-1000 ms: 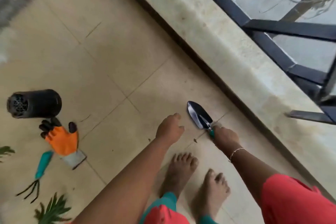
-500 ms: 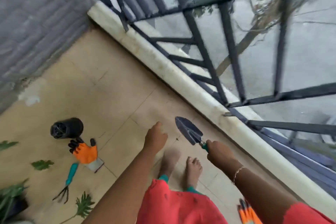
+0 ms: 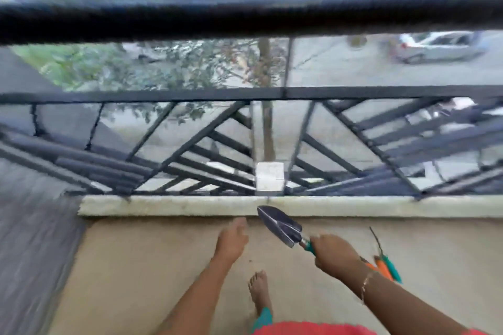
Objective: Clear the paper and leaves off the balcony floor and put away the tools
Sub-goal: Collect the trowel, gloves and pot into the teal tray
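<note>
My right hand (image 3: 335,255) grips the teal handle of a metal trowel (image 3: 280,225), whose dark pointed blade aims up and left toward the kerb. To its left my left hand (image 3: 232,239) hangs loosely curled with nothing in it. On the floor behind my right wrist lie an orange glove (image 3: 382,266) and a teal-handled tool (image 3: 393,268), both partly hidden by my arm. The picture is blurred by motion.
A pale stone kerb (image 3: 168,205) runs across the far edge of the beige tiled floor (image 3: 130,275). Above it stands a black metal railing (image 3: 245,16) with slanted bars. A grey wall (image 3: 30,247) closes the left side. My bare foot (image 3: 258,287) stands on the tiles.
The view has swung up and right from the floor to the railing. The black pot, hand rake and leaves on the left have gone out of view. My right hand still holds the trowel.
</note>
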Demonstrator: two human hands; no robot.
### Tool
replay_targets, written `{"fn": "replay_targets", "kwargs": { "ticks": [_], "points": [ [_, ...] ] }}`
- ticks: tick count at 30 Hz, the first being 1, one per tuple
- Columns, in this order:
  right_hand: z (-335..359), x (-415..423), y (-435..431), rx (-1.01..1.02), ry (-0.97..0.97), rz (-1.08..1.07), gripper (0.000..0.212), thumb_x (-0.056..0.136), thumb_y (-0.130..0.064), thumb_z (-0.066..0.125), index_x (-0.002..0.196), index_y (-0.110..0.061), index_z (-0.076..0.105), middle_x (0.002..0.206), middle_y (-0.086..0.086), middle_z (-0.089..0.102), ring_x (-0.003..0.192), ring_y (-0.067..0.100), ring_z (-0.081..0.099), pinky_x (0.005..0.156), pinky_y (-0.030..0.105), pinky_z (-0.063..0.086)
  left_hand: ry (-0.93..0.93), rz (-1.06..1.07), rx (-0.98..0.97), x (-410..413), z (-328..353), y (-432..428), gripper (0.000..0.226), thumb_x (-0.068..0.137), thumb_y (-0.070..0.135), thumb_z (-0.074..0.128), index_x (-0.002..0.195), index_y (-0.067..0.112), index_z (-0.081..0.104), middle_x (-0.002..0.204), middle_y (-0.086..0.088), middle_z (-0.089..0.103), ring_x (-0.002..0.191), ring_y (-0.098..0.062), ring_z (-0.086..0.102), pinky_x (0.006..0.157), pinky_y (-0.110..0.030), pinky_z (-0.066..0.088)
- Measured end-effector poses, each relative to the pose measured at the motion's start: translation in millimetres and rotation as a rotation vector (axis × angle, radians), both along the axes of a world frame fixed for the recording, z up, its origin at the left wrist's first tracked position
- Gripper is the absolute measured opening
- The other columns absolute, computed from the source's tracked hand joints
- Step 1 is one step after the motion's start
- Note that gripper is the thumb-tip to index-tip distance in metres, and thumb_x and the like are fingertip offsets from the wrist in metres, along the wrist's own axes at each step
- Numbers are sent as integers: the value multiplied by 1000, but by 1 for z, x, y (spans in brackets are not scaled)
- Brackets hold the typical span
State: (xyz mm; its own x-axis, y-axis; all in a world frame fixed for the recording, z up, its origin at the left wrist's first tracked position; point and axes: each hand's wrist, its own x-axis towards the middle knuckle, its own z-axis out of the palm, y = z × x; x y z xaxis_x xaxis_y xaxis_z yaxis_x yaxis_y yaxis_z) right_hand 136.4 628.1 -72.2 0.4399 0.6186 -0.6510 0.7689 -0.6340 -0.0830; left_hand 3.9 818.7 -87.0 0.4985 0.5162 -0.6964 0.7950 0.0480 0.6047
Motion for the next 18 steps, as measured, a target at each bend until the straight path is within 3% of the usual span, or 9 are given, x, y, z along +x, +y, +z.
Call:
{"fn": "replay_targets", "kwargs": {
  "ticks": [4,9,15,18],
  "points": [
    [22,9,-74,16,-28,-167,32,88,-13,45,120,-13,48,120,10,58,110,29,56,87,34,44,-97,-101,6,46,19,-48,48,85,-11,54,131,-1,46,130,-15,53,106,-19,52,66,-17,42],
    [28,24,-201,20,-58,-368,31,90,-12,44,121,-13,46,122,9,55,113,28,54,87,34,43,-123,-270,3,101,22,-159,48,84,-13,53,130,0,47,132,-17,52,118,-24,51,84,-22,38],
    [44,31,-374,36,-103,-620,34,90,-14,44,124,-15,48,122,9,57,114,28,54,91,31,42,-118,-495,-34,149,26,-327,47,84,-10,52,129,5,49,126,-10,54,106,-17,51,84,-27,41],
    [52,23,-452,15,-129,-731,33,90,-14,42,123,-13,46,121,10,55,111,29,54,88,32,42,-132,-607,-57,172,27,-404,42,84,-5,57,123,7,52,120,-8,57,98,-18,54,76,-25,42]
  ]
}}
